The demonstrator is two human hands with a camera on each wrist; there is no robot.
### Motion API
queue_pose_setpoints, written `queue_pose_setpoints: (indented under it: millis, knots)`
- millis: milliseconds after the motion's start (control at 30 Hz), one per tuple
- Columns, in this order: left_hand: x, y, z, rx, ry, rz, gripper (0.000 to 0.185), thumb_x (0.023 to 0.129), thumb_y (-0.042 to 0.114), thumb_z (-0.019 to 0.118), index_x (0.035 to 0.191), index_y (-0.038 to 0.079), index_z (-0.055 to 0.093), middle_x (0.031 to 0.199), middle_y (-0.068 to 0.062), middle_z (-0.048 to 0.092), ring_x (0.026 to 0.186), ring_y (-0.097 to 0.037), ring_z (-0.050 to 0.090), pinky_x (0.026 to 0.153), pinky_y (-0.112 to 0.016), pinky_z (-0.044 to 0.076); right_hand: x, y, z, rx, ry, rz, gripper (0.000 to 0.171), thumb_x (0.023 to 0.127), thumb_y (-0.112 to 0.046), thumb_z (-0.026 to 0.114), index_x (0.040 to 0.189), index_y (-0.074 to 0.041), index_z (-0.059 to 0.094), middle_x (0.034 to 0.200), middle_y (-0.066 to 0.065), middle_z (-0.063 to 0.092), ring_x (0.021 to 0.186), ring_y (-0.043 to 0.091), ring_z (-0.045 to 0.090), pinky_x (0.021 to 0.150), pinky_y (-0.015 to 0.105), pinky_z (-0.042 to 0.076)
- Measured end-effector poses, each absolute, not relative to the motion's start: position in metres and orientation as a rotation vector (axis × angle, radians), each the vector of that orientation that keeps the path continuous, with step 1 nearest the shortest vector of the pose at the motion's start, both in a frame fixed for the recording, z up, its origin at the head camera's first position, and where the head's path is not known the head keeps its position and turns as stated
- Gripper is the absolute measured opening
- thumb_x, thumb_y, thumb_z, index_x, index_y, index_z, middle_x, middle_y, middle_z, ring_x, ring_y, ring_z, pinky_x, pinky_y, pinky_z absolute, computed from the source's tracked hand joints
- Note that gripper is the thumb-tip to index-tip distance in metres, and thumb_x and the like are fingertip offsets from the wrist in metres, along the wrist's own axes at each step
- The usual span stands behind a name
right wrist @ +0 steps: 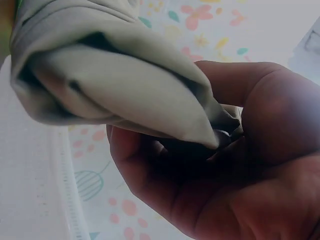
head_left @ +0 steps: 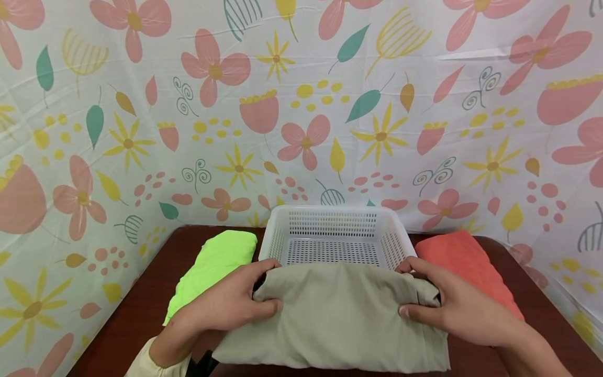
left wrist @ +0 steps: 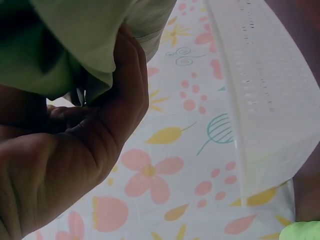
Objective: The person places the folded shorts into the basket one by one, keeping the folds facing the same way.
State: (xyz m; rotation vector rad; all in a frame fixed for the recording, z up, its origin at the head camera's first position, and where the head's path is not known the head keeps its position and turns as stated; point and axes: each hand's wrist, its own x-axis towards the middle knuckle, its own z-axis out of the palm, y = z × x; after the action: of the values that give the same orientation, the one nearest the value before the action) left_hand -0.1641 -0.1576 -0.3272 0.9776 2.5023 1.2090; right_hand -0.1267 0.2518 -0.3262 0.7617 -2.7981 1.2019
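Khaki cloth [head_left: 339,314]: folded garment, long axis running left to right across the head view, its far folded edge lying at the near rim of the white basket [head_left: 330,230].
Position: on the dark wood counter [head_left: 141,309], spanning the space between the two hands, its near edge hanging toward the person.
Left hand [head_left: 231,301]: grip pinching the cloth's left end, thumb on top and fingers curled under the fold; the left wrist view shows bunched fabric pressed into the palm.
Right hand [head_left: 452,309]: grip pinching the right end, thumb on top, fingers wrapped beneath the rolled layers.
Writing: none legible on cloth or basket.
Neighbours: lime green cloth [head_left: 212,267] left of the basket, orange cloth [head_left: 466,267] right of it, both folded.
Backdrop: floral printed sheet [head_left: 301,104].
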Motion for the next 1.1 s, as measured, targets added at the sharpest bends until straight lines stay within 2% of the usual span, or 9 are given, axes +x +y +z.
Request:
queue_pose_setpoints:
  millis: [333,500,733,900,1100]
  knots:
    - [-0.175,-0.154,-0.317,0.982,2.509,1.264,0.029,0.098,0.017,0.075,0.125,0.023,0.065,0.108,0.005,0.071,0.088,-0.014,0.069,0.077,-0.031,0.059,-0.137,0.253,-0.315,0.706,-2.791,1.194,0.043,0.091,-0.035,0.086,0.128,-0.035,0.062,0.117,-0.013,0.068,0.113,0.007,0.059,0.083,0.027,0.055]
    - [-0.181,-0.152,-0.315,0.991,2.549,1.273,0.031,0.097,0.015,0.075,0.126,0.022,0.065,0.106,0.004,0.071,0.087,-0.014,0.069,0.073,-0.033,0.060,-0.145,0.255,-0.313,0.719,-2.753,1.294,0.039,0.092,-0.029,0.085,0.125,-0.029,0.064,0.112,-0.006,0.070,0.105,0.010,0.062,0.078,0.029,0.056]
    - [-0.189,-0.151,-0.310,0.976,2.585,1.300,0.034,0.097,0.013,0.075,0.128,0.021,0.064,0.110,0.002,0.070,0.090,-0.015,0.069,0.073,-0.035,0.061,-0.155,0.257,-0.307,0.715,-2.727,1.562,0.034,0.096,-0.020,0.081,0.125,-0.018,0.063,0.106,0.009,0.069,0.079,0.026,0.073,0.064,0.040,0.061]
    - [-0.192,-0.148,-0.306,0.944,2.617,1.320,0.034,0.098,0.014,0.075,0.128,0.023,0.064,0.112,0.002,0.069,0.093,-0.016,0.069,0.075,-0.035,0.061,-0.162,0.255,-0.303,0.634,-2.716,1.490,0.032,0.096,-0.024,0.081,0.123,-0.021,0.064,0.105,0.008,0.068,0.082,0.024,0.070,0.065,0.038,0.059]
    - [-0.197,-0.147,-0.301,0.937,2.630,1.356,0.034,0.098,0.015,0.076,0.129,0.024,0.065,0.110,0.002,0.068,0.092,-0.018,0.068,0.078,-0.037,0.061,-0.169,0.254,-0.301,0.640,-2.659,1.657,0.031,0.098,-0.016,0.079,0.123,-0.013,0.062,0.101,0.015,0.068,0.076,0.033,0.072,0.063,0.044,0.061]
